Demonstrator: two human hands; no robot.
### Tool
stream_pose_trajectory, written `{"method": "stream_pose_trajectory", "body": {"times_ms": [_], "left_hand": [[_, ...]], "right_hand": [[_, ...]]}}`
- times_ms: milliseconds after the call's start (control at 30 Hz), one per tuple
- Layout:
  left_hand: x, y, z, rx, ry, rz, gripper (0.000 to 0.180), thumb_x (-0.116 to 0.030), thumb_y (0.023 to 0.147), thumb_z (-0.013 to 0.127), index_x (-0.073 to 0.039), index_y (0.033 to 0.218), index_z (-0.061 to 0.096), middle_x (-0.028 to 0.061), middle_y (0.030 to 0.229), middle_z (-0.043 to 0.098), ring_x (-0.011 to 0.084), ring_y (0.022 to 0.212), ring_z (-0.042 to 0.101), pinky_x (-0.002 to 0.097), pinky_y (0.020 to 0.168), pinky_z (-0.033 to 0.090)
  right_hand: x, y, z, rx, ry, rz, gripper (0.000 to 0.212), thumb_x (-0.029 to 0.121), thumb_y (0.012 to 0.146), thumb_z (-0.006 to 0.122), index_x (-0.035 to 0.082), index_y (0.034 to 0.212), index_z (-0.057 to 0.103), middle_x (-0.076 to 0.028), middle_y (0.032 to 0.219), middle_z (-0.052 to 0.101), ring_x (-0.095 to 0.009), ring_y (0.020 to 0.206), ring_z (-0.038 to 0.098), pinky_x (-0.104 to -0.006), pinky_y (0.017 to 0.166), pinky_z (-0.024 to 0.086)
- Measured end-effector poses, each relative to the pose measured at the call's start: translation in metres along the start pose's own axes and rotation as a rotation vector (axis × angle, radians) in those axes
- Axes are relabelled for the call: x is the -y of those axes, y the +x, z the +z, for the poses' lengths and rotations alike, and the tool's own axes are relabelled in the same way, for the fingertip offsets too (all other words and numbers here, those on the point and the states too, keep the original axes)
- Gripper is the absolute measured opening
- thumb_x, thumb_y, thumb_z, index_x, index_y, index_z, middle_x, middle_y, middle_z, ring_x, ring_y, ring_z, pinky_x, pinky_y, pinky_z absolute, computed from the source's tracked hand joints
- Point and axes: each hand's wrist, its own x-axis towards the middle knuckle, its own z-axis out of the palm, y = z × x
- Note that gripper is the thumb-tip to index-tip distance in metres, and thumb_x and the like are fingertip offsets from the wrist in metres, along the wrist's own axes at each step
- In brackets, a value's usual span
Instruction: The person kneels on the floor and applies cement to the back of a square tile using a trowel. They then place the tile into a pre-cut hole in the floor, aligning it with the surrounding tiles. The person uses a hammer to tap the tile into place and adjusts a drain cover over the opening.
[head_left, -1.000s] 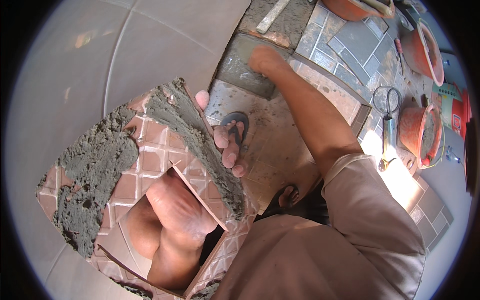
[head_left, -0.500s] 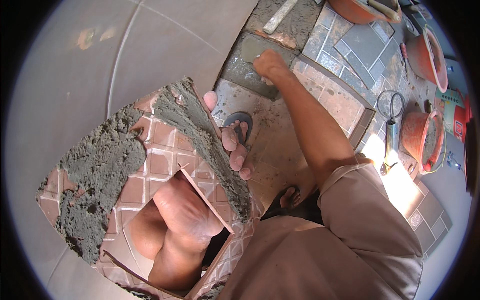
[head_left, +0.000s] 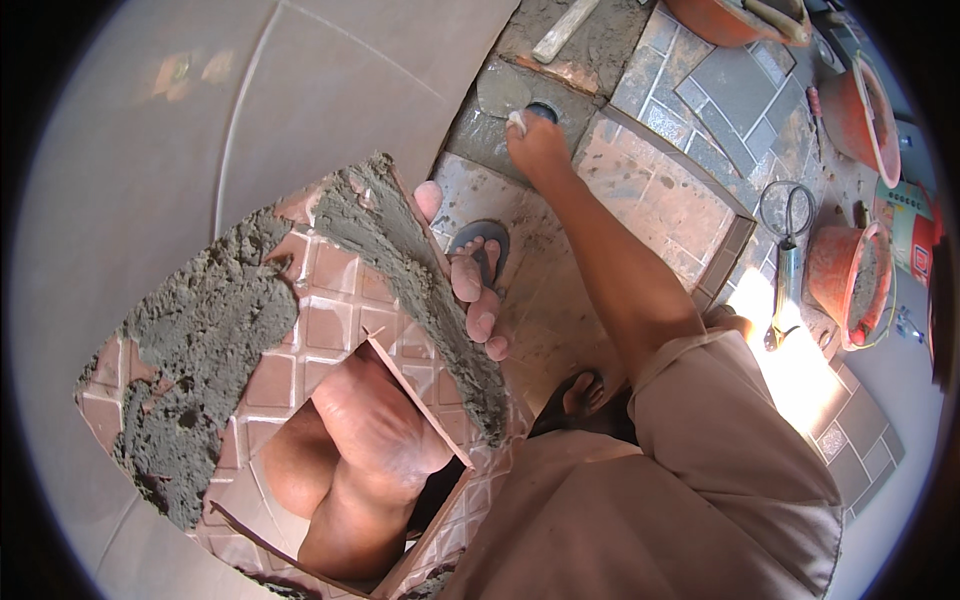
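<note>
My left hand (head_left: 375, 425) shows through a rectangular cut-out in a reddish-brown tile (head_left: 330, 265), its fingers wrapped round the tile's right edge. The tile is tilted with its ridged back upward, and thick grey mortar (head_left: 215, 310) covers its left side and a strip along its right edge. Farther off, my right hand (head_left: 540, 145) is closed round a trowel whose rounded grey blade (head_left: 503, 90) lies at the wet mortar bed (head_left: 478, 140) by the wall. A dark round part shows beside this fist; the trowel's grip is mostly hidden.
A hammer-like wooden handle (head_left: 565, 30) lies on the mortar at the far end. Large smooth tiles (head_left: 330, 90) face the left side. Orange buckets (head_left: 845, 280), a metal tool with a wire loop (head_left: 786, 280) and patterned tiles (head_left: 735, 95) stand or lie at right. A sandalled foot (head_left: 485, 250) is beyond the held tile.
My right hand has shifted slightly nearer and turned, baring more of the trowel blade and a dark round part beside the fist. The left hand and tile stay nearly still.
</note>
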Motion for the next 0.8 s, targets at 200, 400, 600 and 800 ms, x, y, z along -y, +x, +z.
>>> {"method": "stream_pose_trajectory", "body": {"times_ms": [200,400,600,800], "left_hand": [[-0.003,0.002,-0.004,-0.006,0.013,-0.038,0.087,-0.071,0.105,0.041,-0.010,0.166,0.039,0.0130,0.114,0.063,0.0273,0.095,0.058,0.0428,0.084,0.050],[-0.002,0.002,-0.001,0.000,0.048,-0.017,0.081,-0.065,0.106,0.043,-0.009,0.165,0.041,0.0131,0.111,0.062,0.0269,0.094,0.058,0.0427,0.084,0.049],[-0.005,0.005,-0.003,0.010,0.064,-0.014,0.088,-0.073,0.104,0.043,-0.009,0.165,0.041,0.0128,0.109,0.067,0.0275,0.094,0.060,0.0430,0.082,0.051],[-0.005,0.001,0.002,0.011,0.033,0.001,0.078,-0.062,0.107,0.043,-0.007,0.162,0.045,0.0140,0.108,0.062,0.0272,0.092,0.058,0.0427,0.082,0.050]], "right_hand": [[0.005,-0.039,-0.032,-0.203,0.273,0.061,0.039,0.030,0.100,0.064,-0.004,0.115,0.075,-0.032,0.106,0.075,-0.051,0.103,0.072,-0.0536,0.094,0.058],[0.003,-0.026,-0.036,0.175,-0.086,0.019,0.036,0.026,0.096,0.067,-0.005,0.113,0.076,-0.033,0.116,0.074,-0.050,0.110,0.072,-0.0532,0.098,0.058],[0.007,0.002,-0.020,0.305,-0.136,0.119,0.043,0.030,0.096,0.066,-0.010,0.105,0.077,-0.036,0.113,0.073,-0.049,0.113,0.071,-0.0523,0.102,0.057],[0.012,-0.016,-0.043,0.509,-0.453,-0.119,0.034,0.024,0.098,0.061,0.004,0.118,0.079,-0.027,0.119,0.076,-0.045,0.115,0.073,-0.0518,0.103,0.058]]}}
